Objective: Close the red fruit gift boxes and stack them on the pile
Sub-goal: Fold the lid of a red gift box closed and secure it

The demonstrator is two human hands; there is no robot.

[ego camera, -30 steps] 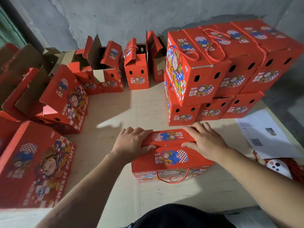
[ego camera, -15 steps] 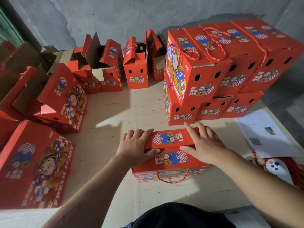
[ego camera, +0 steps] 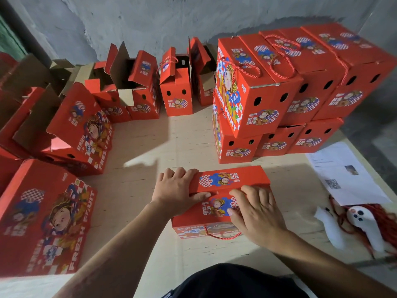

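Note:
A red fruit gift box (ego camera: 227, 179) stands on the wooden table right in front of me, its two top flaps folded down and a red rope handle hanging on its near side. My left hand (ego camera: 176, 190) holds the box's left end, thumb on the near flap and fingers over the far edge. My right hand (ego camera: 256, 209) lies flat on the near flap at the right, fingers spread and pressing. Behind it at the right rises the pile of closed red boxes (ego camera: 285, 87), two layers high.
Several open red boxes (ego camera: 139, 87) line the back wall and the left side. A closed box (ego camera: 45, 220) lies flat at the near left. Paper sheets (ego camera: 343, 175) and a white and red bundle (ego camera: 361, 222) lie at the right table edge.
My right hand slid from the far flap toward me onto the near flap. The left hand stayed on the box's left end.

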